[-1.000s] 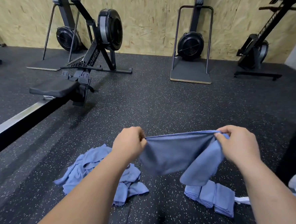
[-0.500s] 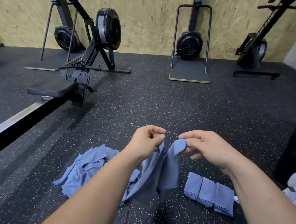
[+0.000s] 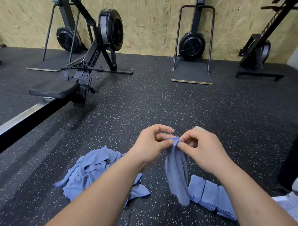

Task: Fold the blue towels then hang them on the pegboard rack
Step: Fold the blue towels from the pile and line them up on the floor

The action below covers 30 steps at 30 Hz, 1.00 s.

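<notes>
**Item in hand**
1. Blue terry towel (image 3: 176, 172), held in the air at centre. It hangs as a narrow doubled strip with its top corners brought together, and its lower end falls in front of the folded row. Judgement: mid-fold. Match the corners edge to edge before letting either go, let the hanging weight pull the crease straight, then halve it to the size of the finished ones.
2. Left hand (image 3: 151, 144): thumb and forefinger pinch the gathered corners, the other fingers loosely lifted.
3. Right hand (image 3: 201, 149): thumb and forefinger pinch the same corners from the opposite side, the rest curled.

**Surroundings**
4. Black rubber floor with white flecks (image 3: 162, 105). It is likely gritty, so the towel is better kept off it.
5. Black rowing machine with steel rail (image 3: 88, 60), to the left and well apart.
6. Crumpled heap of unfolded blue towels (image 3: 92, 172), under the left forearm. These are not yet done.
7. Row of three folded blue towels (image 3: 209, 193), under the right forearm.

The pegboard rack is not in view. Nothing blocks the fold.
</notes>
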{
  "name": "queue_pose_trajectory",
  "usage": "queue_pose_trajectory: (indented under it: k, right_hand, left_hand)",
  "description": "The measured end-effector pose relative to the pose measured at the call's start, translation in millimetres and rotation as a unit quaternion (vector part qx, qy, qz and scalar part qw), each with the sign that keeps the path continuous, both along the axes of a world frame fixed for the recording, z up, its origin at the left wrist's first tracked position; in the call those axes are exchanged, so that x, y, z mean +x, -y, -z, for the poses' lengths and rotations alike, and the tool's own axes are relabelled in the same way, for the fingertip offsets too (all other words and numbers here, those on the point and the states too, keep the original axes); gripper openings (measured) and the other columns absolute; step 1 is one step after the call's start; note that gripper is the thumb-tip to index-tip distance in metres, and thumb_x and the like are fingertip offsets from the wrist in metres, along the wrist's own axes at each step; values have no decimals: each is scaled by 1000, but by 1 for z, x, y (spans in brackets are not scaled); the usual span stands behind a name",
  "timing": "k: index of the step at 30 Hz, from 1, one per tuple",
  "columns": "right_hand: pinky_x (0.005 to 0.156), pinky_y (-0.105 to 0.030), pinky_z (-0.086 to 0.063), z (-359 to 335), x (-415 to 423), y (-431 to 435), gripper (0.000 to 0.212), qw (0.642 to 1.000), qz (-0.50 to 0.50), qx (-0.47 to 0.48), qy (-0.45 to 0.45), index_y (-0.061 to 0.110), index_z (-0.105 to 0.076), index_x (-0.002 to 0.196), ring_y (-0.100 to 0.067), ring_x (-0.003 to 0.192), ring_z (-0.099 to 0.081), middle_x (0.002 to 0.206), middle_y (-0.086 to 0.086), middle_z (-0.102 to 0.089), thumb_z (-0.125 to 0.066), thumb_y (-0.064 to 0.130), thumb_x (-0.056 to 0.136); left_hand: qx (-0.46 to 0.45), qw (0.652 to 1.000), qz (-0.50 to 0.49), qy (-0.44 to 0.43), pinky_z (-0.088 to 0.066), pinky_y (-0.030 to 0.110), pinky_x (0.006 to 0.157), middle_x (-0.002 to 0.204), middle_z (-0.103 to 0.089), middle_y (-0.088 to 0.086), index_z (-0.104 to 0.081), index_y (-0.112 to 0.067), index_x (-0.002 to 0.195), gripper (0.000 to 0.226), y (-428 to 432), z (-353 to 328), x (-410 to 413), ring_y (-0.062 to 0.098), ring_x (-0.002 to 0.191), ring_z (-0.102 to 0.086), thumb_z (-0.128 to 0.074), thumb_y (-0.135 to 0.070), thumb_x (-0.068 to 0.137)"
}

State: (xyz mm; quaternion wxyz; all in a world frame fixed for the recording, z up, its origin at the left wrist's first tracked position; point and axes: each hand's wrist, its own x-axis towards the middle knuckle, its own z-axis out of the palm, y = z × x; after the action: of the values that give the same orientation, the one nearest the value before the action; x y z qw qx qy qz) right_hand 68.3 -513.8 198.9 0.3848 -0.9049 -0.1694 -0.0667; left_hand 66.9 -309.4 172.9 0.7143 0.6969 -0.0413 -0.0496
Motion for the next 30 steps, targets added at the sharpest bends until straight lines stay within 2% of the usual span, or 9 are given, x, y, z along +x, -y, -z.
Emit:
queue_pose_trajectory:
  k: [2, 6, 8, 10, 13, 16, 20, 24, 30]
  right_hand:
    - [67, -14, -43, 1, 0, 0, 18, 1000, 19, -6, 7, 35, -71, 75, -5, 75, -63, 80, 13, -68, -87, 38, 83]
    - [62, -15, -42, 0, 1, 2, 22, 999, 35, -3, -4, 32, -70, 71, -2, 67, -64, 70, 17, -72, -89, 38, 81]
    - [62, -18, -43, 1, 2, 2, 22, 999, 42, -9, 3, 32, -69, 71, -2, 65, -63, 68, 16, -71, -88, 39, 81]
    - [64, -26, -46, 1, 2, 2, 20, 999, 42, -13, 2, 32, -69, 74, -4, 65, -63, 67, 16, -71, -87, 37, 81]
    - [68, -31, -49, 1, 3, 5, 20, 1000, 3, 7, -26, 34, -67, 93, -6, 63, -60, 72, 15, -74, -86, 35, 85]
    - [69, -30, -46, 4, 8, 12, 33, 995, -63, 10, -80, 39, -66, 121, -3, 63, -56, 75, 15, -75, -81, 31, 92]
    - [67, -36, -45, 12, 14, 18, 3, 989, -76, 1, -124, 36, -75, 96, -10, 61, -53, 74, 4, -73, -76, 33, 96]
    - [74, -39, -54, 11, 11, 15, 5, 994, -38, -34, -97, 37, -74, 90, -17, 72, -67, 79, 9, -75, -76, 36, 94]
    - [69, -36, -51, 8, 5, 10, 6, 996, -46, -40, -72, 38, -71, 92, -6, 67, -60, 79, 13, -71, -75, 34, 95]
  left_hand:
    - [-1, 1000, 10, 5, -55, 44, 99, 108, -81, 7, -68, -13, 119, 25, 1, -2, -2, 21, 101, -74, -74, -3, 97]
    - [-32, 999, 9, -1, -51, 37, 90, 107, -81, 13, -70, -13, 115, 19, 5, -4, -4, 21, 93, -68, -72, -7, 96]
    - [-52, 999, 13, -6, -48, 37, 87, 106, -80, 16, -72, -14, 114, 24, 6, -4, -5, 22, 92, -63, -77, -20, 92]
    - [-36, 999, 25, 5, -49, 33, 88, 107, -81, 12, -70, -13, 118, 30, 6, -4, -6, 21, 93, -67, -83, -17, 91]
    - [5, 999, 35, 39, -53, 23, 85, 106, -81, 10, -68, -8, 119, 27, 4, -4, -6, 15, 94, -73, -76, -1, 95]
    - [59, 995, 32, 79, -56, 26, 89, 103, -82, 8, -69, -8, 115, 21, 4, -5, -5, 15, 94, -74, -71, 3, 97]
    - [145, 981, 9, 126, -55, 25, 81, 94, -81, 2, -71, -13, 106, 17, 3, -5, -6, 11, 83, -72, -76, 0, 94]
    - [268, 951, -19, 155, -56, 26, 78, 86, -76, -9, -75, -25, 101, 18, 2, -4, -5, 8, 78, -69, -86, -22, 88]
    - [338, 930, -19, 142, -50, 24, 69, 78, -73, -12, -80, -27, 95, 9, -1, -2, -4, 0, 67, -58, -81, -35, 93]
